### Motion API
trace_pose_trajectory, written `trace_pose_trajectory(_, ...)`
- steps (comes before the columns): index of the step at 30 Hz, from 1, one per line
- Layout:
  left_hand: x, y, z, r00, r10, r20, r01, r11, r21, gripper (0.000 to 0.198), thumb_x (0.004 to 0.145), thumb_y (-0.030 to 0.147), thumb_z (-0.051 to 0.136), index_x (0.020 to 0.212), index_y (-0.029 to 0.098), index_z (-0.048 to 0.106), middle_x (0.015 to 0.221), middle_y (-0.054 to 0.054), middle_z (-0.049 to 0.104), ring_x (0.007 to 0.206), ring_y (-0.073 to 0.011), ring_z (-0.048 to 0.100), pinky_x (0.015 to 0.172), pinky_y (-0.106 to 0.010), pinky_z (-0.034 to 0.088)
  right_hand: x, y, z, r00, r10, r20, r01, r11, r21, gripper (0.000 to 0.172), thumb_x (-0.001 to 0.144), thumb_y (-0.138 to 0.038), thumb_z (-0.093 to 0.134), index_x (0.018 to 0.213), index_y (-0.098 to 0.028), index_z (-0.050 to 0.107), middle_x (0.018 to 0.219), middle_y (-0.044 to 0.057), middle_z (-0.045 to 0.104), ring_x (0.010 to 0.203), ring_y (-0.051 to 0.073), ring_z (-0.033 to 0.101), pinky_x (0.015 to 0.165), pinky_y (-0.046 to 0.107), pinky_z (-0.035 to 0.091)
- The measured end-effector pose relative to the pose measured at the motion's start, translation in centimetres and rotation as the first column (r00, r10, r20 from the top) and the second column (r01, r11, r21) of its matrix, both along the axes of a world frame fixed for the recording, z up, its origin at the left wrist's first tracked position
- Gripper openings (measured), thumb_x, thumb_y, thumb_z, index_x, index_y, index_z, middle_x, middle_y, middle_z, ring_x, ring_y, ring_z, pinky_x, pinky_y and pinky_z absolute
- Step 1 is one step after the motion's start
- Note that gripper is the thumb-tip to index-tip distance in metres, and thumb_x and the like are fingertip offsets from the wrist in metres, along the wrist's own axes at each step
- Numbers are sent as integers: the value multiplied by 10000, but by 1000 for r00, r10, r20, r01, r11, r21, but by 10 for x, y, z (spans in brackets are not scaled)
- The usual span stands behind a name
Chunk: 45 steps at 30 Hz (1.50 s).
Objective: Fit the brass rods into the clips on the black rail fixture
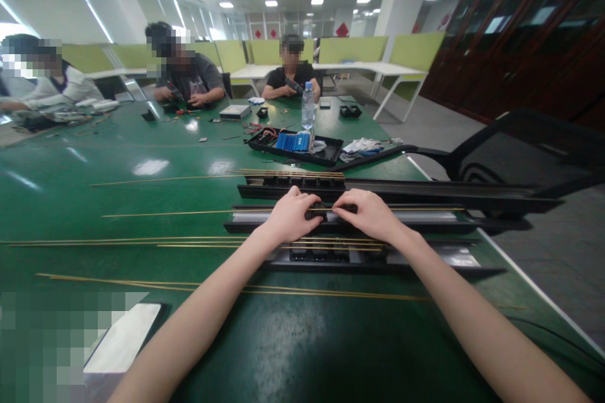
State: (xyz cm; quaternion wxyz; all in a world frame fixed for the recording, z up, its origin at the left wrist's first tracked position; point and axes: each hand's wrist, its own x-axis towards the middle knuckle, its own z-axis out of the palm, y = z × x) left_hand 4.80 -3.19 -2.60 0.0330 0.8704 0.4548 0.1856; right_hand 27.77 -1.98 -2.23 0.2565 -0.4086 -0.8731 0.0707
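Three long black rails lie across the green table [142,201]. Both my hands rest on the middle black rail [425,221]. My left hand [289,214] has its fingers curled down on a small black block [316,215] seated in that rail. My right hand [368,213] pinches the same spot from the right, fingers closed, where a thin brass rod [189,213] runs along the rail. The far rail [425,189] and the near rail [425,258] each carry a row of black blocks. More brass rods [118,241] lie loose on the table.
A black tray [295,146] with blue parts and a water bottle [308,106] stand beyond the rails. Three people sit working at the table's far side. A black chair [520,151] is at the right edge. A white slab [123,337] lies near left.
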Motion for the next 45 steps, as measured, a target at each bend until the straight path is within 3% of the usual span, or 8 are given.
trace_pose_trajectory(18,0,1,1,1000,3,11,-3,1000,-14,412,858,416,629,1214,209,636,982,-65,712,998,-267,507,878,-380,483,11,3,5,1000,-6,7,7,999,-44,145,887,-314,632,848,-249,754,880,21,754,813,200,675,757,307,496)
trace_pose_trajectory(45,1,1,0,1000,-2,12,2,1000,-1,410,860,426,624,1210,212,640,975,-64,712,998,-265,509,866,-372,484,27,9,12,996,87,-26,-89,995,-56,121,869,-298,660,813,-233,745,915,39,747,882,221,657,840,367,513)
